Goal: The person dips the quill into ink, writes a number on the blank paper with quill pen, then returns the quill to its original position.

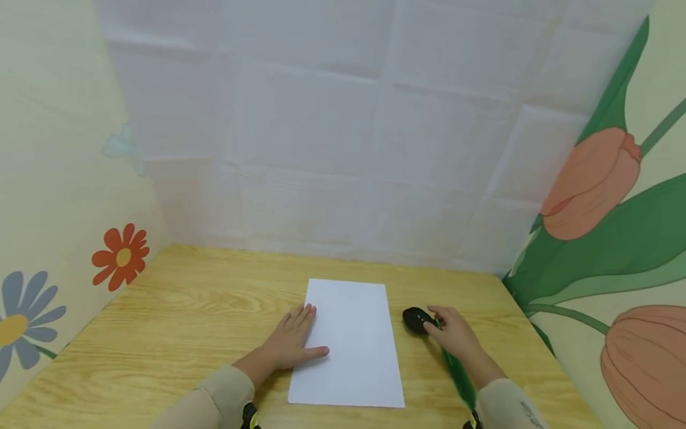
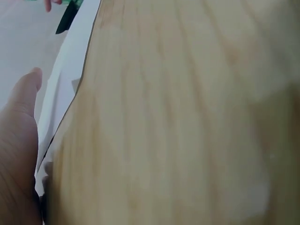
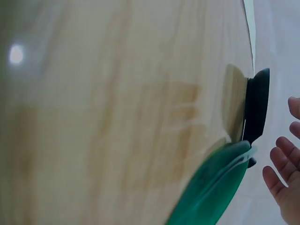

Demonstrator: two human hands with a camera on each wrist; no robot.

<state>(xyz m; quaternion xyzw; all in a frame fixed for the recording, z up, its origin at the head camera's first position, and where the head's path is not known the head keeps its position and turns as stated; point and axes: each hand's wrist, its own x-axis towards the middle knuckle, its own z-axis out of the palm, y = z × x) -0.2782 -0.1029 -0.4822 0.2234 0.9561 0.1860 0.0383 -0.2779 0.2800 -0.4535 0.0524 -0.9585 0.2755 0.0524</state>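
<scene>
A sheet of white paper [image 1: 356, 345] lies flat on the wooden table. My left hand [image 1: 289, 342] rests on its left edge with fingers spread and thumb pointing right across the sheet. To the right of the paper lies a tool with a black oval head [image 1: 415, 320] and a green handle [image 1: 459, 378]; its exact kind is unclear. Over the tool's neck hovers my right hand [image 1: 455, 335], its fingers loosely bent. The right wrist view shows a gap between those fingers [image 3: 281, 161] and the black head [image 3: 258, 110]. In the left wrist view, only the thumb side of the left hand [image 2: 16, 159] shows.
The wood-grain table [image 1: 214, 304] reaches back to a creased white sheet [image 1: 321, 131]. Panels printed with flowers [image 1: 120, 256] and tulips [image 1: 595, 185] stand along the left and right sides.
</scene>
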